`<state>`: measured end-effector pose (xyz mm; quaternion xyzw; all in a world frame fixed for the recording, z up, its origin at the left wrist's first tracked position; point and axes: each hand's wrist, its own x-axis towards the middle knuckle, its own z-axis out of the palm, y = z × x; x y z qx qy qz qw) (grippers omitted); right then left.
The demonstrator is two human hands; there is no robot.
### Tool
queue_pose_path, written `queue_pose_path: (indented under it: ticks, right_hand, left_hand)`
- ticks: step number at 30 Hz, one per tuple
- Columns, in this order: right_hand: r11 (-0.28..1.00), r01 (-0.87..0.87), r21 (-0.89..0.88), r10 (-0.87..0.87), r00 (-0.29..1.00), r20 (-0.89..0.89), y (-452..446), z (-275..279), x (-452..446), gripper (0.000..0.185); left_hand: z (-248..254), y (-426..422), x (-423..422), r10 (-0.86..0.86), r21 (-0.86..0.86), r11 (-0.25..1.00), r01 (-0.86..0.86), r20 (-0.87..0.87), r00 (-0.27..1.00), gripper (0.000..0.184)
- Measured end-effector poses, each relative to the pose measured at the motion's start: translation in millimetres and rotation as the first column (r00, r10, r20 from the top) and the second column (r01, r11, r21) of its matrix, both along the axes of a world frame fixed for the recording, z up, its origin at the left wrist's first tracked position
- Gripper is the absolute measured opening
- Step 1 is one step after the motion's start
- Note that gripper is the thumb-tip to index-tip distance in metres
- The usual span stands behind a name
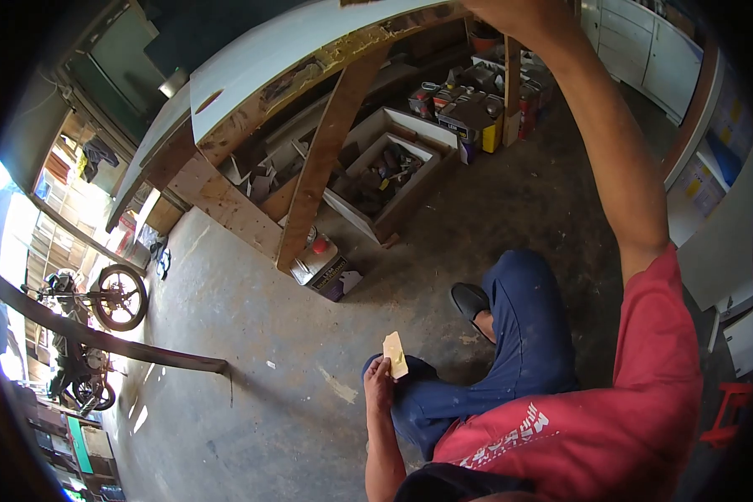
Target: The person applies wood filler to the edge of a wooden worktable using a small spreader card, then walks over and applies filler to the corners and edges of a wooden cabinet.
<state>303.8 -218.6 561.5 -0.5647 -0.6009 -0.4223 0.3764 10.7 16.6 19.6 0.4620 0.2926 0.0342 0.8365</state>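
Yellowish piece | long axis upward in view | left grip: piece | right grip: unclear

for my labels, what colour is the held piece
The piece is pale yellow, seen in the head view.

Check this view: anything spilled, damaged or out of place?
Rough yellow smears run unevenly along the edge of the white panel, unlike its smoother face. A pale streak also stands out on the darker concrete floor; spill or stain, I can't tell.
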Motion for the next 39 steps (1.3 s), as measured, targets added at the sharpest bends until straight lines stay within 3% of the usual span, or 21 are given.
queue_pose_path:
  ticks: [3, 5, 7, 8, 10, 12, 17, 20, 23, 27, 32, 33, 35, 36, 38, 39]
  right_hand:
    - [0.965, -0.096, 0.244, 0.107, 0.994, -0.031, -22, -15, -28, 0.010]
    - [0.936, -0.150, 0.319, 0.256, 0.911, -0.322, -44, -45, -50, 0.013]
    - [0.933, -0.190, 0.307, 0.337, 0.762, -0.553, -56, -82, -71, 0.016]
    - [0.933, -0.199, 0.299, 0.341, 0.754, -0.562, -47, -98, -85, 0.016]
    - [0.876, -0.203, 0.438, 0.483, 0.385, -0.787, -26, -130, -109, 0.014]
    - [0.918, -0.185, 0.352, 0.387, 0.216, -0.897, -15, -170, -113, 0.012]
    - [0.934, -0.227, 0.277, 0.309, 0.117, -0.944, 6, -195, -130, 0.012]
    - [0.963, -0.245, 0.116, 0.146, 0.105, -0.984, 10, -193, -130, 0.013]
    - [0.975, -0.217, 0.042, 0.067, 0.107, -0.992, 8, -195, -127, 0.012]
    - [0.974, -0.227, -0.004, 0.029, 0.141, -0.990, 3, -196, -127, 0.012]
    - [0.980, -0.183, -0.076, -0.002, 0.373, -0.928, -3, -196, -125, 0.012]
    - [0.985, -0.163, -0.061, 0.011, 0.411, -0.911, -5, -198, -120, 0.012]
    - [0.975, -0.015, -0.221, -0.167, 0.609, -0.776, -10, -202, -110, 0.014]
    - [0.979, 0.013, -0.203, -0.165, 0.632, -0.757, -14, -195, -109, 0.014]
    - [0.998, -0.006, 0.060, 0.057, 0.456, -0.888, -20, -183, -109, 0.012]
    - [0.997, 0.045, 0.068, 0.036, 0.501, -0.865, -27, -169, -108, 0.013]
  left_hand:
    - [4, -2, 3, 0.056, 0.017, 0.998, -0.056, 0.009, 0.998, 0.018]
    - [23, -5, 11, 0.130, -0.031, 0.991, -0.127, 0.105, 0.986, 0.018]
    - [77, -10, 29, 0.116, 0.008, 0.993, -0.121, 0.207, 0.971, 0.018]
    - [115, -15, 40, 0.125, 0.010, 0.991, -0.133, 0.283, 0.951, 0.017]
    - [192, -27, 58, 0.126, 0.041, 0.987, -0.157, 0.410, 0.903, 0.019]
    - [242, -30, 68, 0.042, 0.072, 0.993, -0.094, 0.529, 0.847, 0.022]
    - [290, -41, 84, -0.028, 0.055, 0.998, -0.006, 0.592, 0.805, 0.024]
    - [294, -49, 86, -0.050, 0.066, 0.998, 0.014, 0.585, 0.809, 0.024]
    - [293, -51, 85, 0.010, 0.093, 0.992, -0.083, 0.604, 0.797, 0.025]
    - [288, -45, 83, -0.031, 0.140, 0.988, -0.068, 0.602, 0.798, 0.027]
    - [288, -38, 77, -0.047, 0.155, 0.986, -0.062, 0.615, 0.787, 0.027]
    - [285, -36, 74, -0.016, 0.092, 0.994, -0.059, 0.653, 0.757, 0.026]
    - [276, -27, 68, -0.007, 0.055, 0.997, -0.045, 0.705, 0.709, 0.025]
    - [269, -21, 63, -0.020, 0.077, 0.996, -0.050, 0.714, 0.700, 0.025]
    - [257, -17, 56, 0.003, 0.057, 0.997, -0.057, 0.677, 0.736, 0.022]
    - [250, -15, 54, -0.008, 0.066, 0.997, -0.051, 0.688, 0.726, 0.022]
